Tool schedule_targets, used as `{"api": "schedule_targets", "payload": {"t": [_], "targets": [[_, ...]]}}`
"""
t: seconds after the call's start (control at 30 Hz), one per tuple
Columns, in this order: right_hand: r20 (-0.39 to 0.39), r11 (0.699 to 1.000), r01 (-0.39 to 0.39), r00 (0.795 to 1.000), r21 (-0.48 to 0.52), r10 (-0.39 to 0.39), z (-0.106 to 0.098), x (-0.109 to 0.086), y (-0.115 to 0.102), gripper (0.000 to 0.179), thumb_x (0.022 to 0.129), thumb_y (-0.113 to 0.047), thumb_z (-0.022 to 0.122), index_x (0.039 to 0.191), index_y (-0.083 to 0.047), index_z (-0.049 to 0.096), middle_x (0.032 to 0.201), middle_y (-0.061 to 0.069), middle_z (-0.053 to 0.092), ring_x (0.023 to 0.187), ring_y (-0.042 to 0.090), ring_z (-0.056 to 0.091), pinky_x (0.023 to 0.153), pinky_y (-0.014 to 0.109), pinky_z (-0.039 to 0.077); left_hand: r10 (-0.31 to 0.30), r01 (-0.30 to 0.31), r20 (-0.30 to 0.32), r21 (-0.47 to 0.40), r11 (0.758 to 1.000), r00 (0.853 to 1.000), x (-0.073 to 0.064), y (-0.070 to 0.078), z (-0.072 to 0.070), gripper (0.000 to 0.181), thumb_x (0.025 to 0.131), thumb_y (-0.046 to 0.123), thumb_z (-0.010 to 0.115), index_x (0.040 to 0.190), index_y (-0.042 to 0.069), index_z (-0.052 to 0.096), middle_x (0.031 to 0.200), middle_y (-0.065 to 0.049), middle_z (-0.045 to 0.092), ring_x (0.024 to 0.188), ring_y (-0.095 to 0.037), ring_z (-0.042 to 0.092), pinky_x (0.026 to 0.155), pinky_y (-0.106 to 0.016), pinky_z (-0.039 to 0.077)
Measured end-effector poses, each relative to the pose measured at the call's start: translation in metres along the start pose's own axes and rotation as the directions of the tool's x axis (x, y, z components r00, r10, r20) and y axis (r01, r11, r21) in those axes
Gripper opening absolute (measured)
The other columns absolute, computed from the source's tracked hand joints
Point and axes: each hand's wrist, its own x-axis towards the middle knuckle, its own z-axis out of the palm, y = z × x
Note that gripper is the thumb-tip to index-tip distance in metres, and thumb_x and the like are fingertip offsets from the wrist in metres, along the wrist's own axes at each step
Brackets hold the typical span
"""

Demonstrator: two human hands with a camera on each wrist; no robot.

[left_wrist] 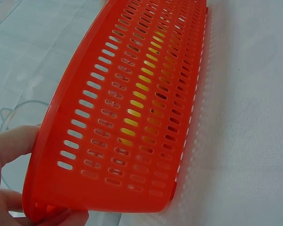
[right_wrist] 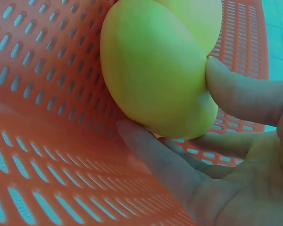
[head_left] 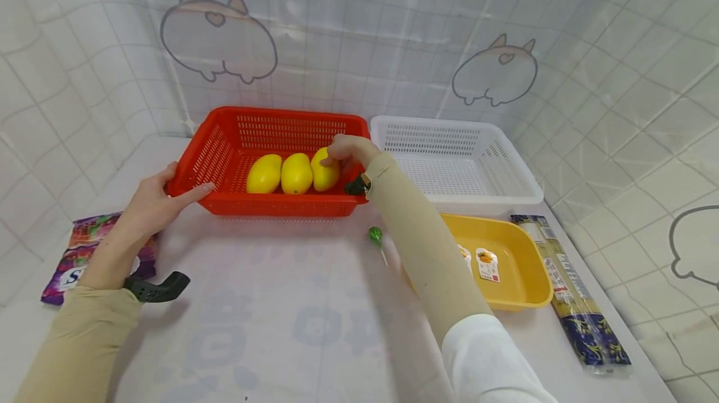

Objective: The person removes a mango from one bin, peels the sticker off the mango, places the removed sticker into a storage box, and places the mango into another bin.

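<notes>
A red plastic basket (head_left: pixel 281 205) with slotted walls stands against the back wall. Three yellow mangoes lie side by side in it: a left one (head_left: pixel 264 173), a middle one (head_left: pixel 296 173) and a right one (head_left: pixel 322 177). My right hand (head_left: pixel 351 148) reaches in and holds the right mango, thumb on one side and fingers under the other in the right wrist view. At the basket's left end, my left hand (head_left: pixel 153 204) grips the rim, the thumb along the front edge. Yellow shows through the slots of the basket wall (left_wrist: pixel 108 190) in the left wrist view.
A white basket (head_left: pixel 449 172) stands right of the red one. In front of it sits a yellow tray (head_left: pixel 519 266) with stickers, partly behind my right forearm. Beside that lies a long clear-and-blue packet (head_left: pixel 584 309). A green lollipop (head_left: pixel 376 236) and a purple snack bag (head_left: pixel 84 241) lie on the table.
</notes>
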Motion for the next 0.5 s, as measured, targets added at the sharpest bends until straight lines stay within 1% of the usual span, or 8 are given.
{"api": "schedule_targets", "payload": {"t": [0.1, 0.23, 0.3, 0.4, 0.5], "targets": [[0.008, 1.0, 0.006, 1.0, -0.005, -0.006, -0.001, -0.0003, 0.0001, 0.06, 0.095, -0.021, 0.067, 0.145, -0.006, 0.037, 0.13, 0.011, 0.049, 0.107, 0.026, 0.061, 0.101, 0.035, 0.053, 0.002, -0.002, 0.0, 0.0, 1.0, 1.0, -0.0001, 0.0016, -0.0007, 0.106, 0.095, 0.062, 0.053, 0.157, 0.004, -0.01, 0.156, -0.036, 0.023, 0.135, -0.053, 0.029, 0.105, -0.072, 0.034], [0.024, 1.0, 0.012, 1.0, -0.009, -0.012, -0.0011, -0.0005, 0.0, 0.042, 0.096, -0.018, 0.065, 0.129, -0.004, 0.044, 0.122, 0.011, 0.051, 0.106, 0.028, 0.063, 0.099, 0.036, 0.055, 0.007, -0.007, -0.001, -0.002, 1.0, 1.0, 0.0003, 0.0028, -0.0012, 0.105, 0.095, 0.061, 0.053, 0.157, 0.004, -0.009, 0.155, -0.036, 0.025, 0.134, -0.052, 0.03, 0.105, -0.072, 0.035], [0.03, 1.0, 0.015, 0.999, -0.006, -0.015, -0.0009, -0.0004, 0.0, 0.035, 0.095, -0.016, 0.064, 0.123, -0.004, 0.046, 0.119, 0.011, 0.052, 0.106, 0.029, 0.063, 0.099, 0.037, 0.055, 0.009, -0.009, -0.001, -0.002, 1.0, 1.0, 0.0005, 0.0027, -0.0014, 0.105, 0.095, 0.061, 0.053, 0.157, 0.003, -0.009, 0.155, -0.036, 0.026, 0.134, -0.052, 0.03, 0.105, -0.072, 0.035], [0.032, 1.0, 0.01, 0.999, 0.006, -0.01, -0.0007, -0.0002, 0.0002, 0.032, 0.095, -0.015, 0.064, 0.12, -0.005, 0.047, 0.117, 0.011, 0.054, 0.107, 0.029, 0.063, 0.099, 0.039, 0.054, 0.003, -0.003, 0.002, 0.004, 1.0, 1.0, 0.0005, 0.0021, -0.0016, 0.106, 0.095, 0.061, 0.053, 0.157, 0.003, -0.009, 0.155, -0.036, 0.025, 0.135, -0.052, 0.03, 0.105, -0.072, 0.035], [0.035, 1.0, 0.004, 0.999, 0.022, -0.005, -0.0007, 0.0003, 0.0006, 0.034, 0.095, -0.014, 0.064, 0.123, -0.005, 0.047, 0.118, 0.012, 0.055, 0.106, 0.03, 0.064, 0.098, 0.04, 0.055, -0.007, 0.007, 0.007, 0.008, 1.0, 1.0, 0.0004, 0.0015, -0.0015, 0.106, 0.095, 0.062, 0.053, 0.157, 0.004, -0.01, 0.156, -0.036, 0.023, 0.135, -0.053, 0.028, 0.105, -0.072, 0.035]]}}
